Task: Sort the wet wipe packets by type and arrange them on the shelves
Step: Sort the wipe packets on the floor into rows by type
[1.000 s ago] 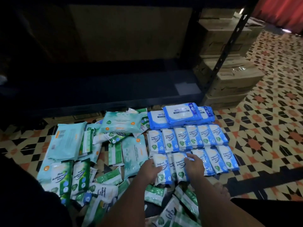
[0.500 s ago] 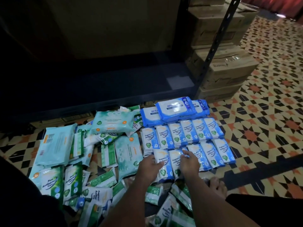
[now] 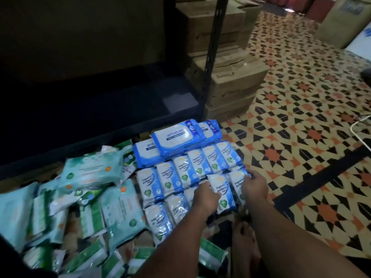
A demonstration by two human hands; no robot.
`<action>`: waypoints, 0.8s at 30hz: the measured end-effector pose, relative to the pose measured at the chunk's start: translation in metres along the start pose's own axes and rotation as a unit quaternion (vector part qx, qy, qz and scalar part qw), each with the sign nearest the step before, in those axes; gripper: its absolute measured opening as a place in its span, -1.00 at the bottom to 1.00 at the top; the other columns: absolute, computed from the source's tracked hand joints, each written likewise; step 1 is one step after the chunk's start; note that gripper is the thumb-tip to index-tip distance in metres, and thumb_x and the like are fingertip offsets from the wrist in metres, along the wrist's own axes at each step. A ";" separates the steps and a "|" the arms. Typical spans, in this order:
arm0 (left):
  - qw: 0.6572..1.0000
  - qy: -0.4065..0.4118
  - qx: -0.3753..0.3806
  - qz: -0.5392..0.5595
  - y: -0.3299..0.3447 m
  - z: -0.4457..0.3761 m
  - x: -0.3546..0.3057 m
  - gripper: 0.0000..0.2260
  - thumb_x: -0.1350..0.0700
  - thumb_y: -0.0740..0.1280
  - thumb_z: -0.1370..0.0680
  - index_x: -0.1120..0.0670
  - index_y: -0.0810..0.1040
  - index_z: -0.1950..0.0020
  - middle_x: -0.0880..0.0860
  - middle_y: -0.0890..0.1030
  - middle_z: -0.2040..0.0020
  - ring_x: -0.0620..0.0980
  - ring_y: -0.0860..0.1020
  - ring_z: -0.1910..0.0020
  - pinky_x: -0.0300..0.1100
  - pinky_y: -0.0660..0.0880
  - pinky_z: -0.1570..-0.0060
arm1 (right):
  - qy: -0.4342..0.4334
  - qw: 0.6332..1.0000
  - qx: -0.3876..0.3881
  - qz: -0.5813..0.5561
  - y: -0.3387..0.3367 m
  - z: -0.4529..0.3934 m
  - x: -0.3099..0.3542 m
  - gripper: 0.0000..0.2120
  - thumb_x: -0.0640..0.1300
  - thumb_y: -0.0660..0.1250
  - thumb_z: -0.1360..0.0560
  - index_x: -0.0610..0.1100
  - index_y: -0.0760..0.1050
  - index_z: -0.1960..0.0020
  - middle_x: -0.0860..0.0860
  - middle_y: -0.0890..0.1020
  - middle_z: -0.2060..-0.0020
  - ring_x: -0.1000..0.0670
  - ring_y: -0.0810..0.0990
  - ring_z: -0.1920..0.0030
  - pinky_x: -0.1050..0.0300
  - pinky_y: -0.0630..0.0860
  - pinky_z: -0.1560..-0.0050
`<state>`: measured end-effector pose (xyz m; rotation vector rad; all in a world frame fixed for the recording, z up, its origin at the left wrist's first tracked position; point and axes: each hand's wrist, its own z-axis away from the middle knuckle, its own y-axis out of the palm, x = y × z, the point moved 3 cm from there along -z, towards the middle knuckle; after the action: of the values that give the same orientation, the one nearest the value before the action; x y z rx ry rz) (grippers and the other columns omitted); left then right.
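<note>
Small blue-and-white antibacterial wipe packets (image 3: 192,167) lie in rows on the tiled floor. Behind them sit larger blue antabax packs (image 3: 178,137), stacked. Teal and green packets (image 3: 90,173) are heaped loosely to the left. My left hand (image 3: 204,199) grips the left edge of a small blue packet (image 3: 221,192) at the right end of the near row. My right hand (image 3: 255,187) holds the neighbouring small blue packet (image 3: 237,180), fingers curled over its far edge. The dark bottom shelf (image 3: 100,109) lies just beyond the pile.
A black shelf post (image 3: 214,53) rises behind the blue packs. Cardboard boxes (image 3: 234,77) are stacked right of it. A bare foot (image 3: 245,243) rests below my right forearm. Patterned floor tiles (image 3: 311,117) spread to the right, with a white cable (image 3: 359,125) at the edge.
Both hands have shifted right along the near row, from the middle packets to the two at its right end. The camera has swung right.
</note>
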<state>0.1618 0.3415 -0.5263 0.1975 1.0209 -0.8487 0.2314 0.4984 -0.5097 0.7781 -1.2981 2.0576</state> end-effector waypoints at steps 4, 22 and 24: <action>1.000 -0.018 -0.008 -0.015 0.029 -0.024 -0.009 -0.76 0.11 0.42 -0.56 0.13 0.59 -0.21 0.10 0.67 -0.09 0.10 0.64 -0.06 0.01 0.59 -0.11 | 0.012 1.000 -0.021 -0.020 -0.009 -0.035 -0.004 -0.72 -0.17 0.21 -0.64 0.04 0.63 -0.21 -0.15 0.68 -0.03 -0.19 0.61 0.04 -0.01 0.54 -0.07; 0.992 -0.030 -0.119 -0.014 0.046 -0.050 -0.003 -0.66 0.10 0.57 -0.45 0.07 0.39 0.23 0.08 0.55 0.30 0.00 0.64 0.46 0.08 0.63 0.33 | -0.011 0.993 0.003 0.117 0.031 -0.066 -0.021 -0.65 0.14 0.25 -0.62 0.26 0.45 -0.40 -0.08 0.59 -0.21 -0.18 0.50 -0.24 -0.23 0.29 -0.32; 0.992 -0.032 -0.120 -0.015 0.046 -0.048 -0.004 -0.67 0.07 0.57 -0.44 0.05 0.40 0.23 0.09 0.57 0.32 -0.01 0.65 0.45 0.07 0.63 0.32 | -0.010 0.992 0.002 0.124 0.033 -0.068 -0.023 -0.65 0.17 0.24 -0.62 0.25 0.45 -0.40 -0.07 0.59 -0.19 -0.19 0.49 -0.26 -0.27 0.27 -0.33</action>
<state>0.1608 0.3994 -0.5593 -0.0489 1.0572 -0.7478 0.2110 0.5448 -0.5702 0.6694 -1.4647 2.2507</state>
